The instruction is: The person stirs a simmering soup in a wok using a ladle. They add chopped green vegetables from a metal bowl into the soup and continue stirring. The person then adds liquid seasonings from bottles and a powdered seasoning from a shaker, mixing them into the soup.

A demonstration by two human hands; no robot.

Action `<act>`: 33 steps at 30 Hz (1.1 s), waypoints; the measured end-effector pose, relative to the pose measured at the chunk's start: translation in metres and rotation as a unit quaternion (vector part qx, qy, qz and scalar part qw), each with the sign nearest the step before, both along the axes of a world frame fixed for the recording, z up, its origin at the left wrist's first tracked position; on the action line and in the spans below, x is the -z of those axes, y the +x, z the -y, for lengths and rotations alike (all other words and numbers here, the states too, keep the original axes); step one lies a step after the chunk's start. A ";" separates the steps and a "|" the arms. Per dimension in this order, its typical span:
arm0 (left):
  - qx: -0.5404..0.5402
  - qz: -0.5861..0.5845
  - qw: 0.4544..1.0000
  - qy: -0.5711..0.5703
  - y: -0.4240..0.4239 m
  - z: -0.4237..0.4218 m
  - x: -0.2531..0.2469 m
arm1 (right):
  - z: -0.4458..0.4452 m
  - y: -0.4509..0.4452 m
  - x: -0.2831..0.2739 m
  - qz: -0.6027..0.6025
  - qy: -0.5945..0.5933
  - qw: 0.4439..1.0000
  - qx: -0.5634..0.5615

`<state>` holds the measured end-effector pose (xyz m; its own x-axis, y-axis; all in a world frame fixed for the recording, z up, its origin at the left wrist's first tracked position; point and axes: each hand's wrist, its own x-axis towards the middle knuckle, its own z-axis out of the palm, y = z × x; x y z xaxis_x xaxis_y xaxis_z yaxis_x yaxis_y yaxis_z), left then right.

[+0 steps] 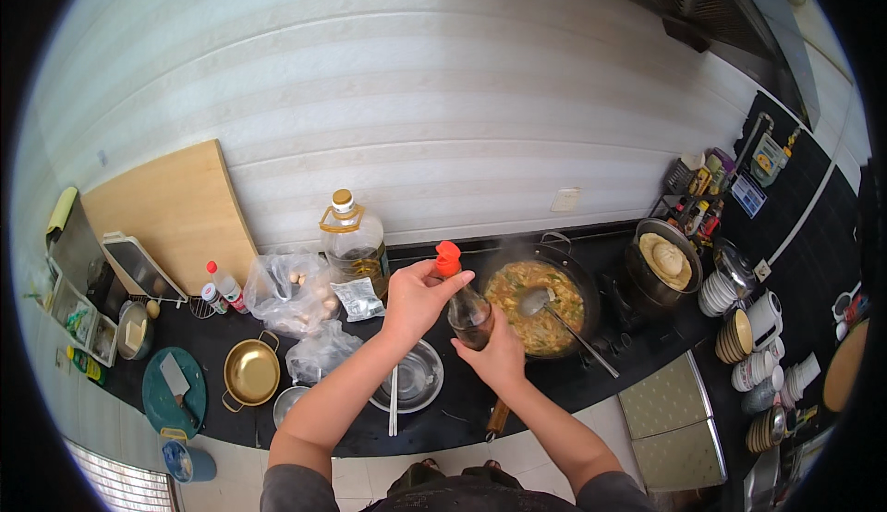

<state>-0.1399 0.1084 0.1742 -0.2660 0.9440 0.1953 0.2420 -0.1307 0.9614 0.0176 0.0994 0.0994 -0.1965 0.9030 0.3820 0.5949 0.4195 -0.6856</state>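
Note:
Between my two hands is a bottle of dark liquid (466, 307) with a red flip-top cap (448, 257), tilted a little. My left hand (416, 297) has its thumb and fingers at the cap. Lower down, my right hand (497, 352) grips the bottle's body. Just right of the bottle, a wok (589, 290) holds a soupy dish (547, 280) with yellow and green pieces, and steam rises from it. A metal ladle (572, 332) rests in the dish, its handle over the wok's near rim. The wok's wooden handle (498, 418) points toward me.
Left of my arms are a steel bowl (431, 401) with chopsticks (393, 401), plastic bags (287, 297), an oil jug (346, 242) and a gold pot (252, 372). A cleaver (177, 384) lies on a green board (156, 404). Another pot (644, 283) with dough stands right of the wok.

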 end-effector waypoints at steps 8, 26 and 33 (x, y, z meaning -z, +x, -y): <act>0.095 -0.094 0.990 0.037 0.019 -0.014 0.001 | -0.004 0.115 -0.018 0.171 0.127 0.977 -0.010; 0.122 0.043 0.976 -0.174 0.134 -0.099 0.089 | -0.104 0.234 -0.076 0.591 0.320 0.737 -0.065; 0.117 -0.010 0.982 -0.148 0.148 -0.115 0.109 | -0.142 0.225 -0.088 0.641 0.408 0.646 -0.067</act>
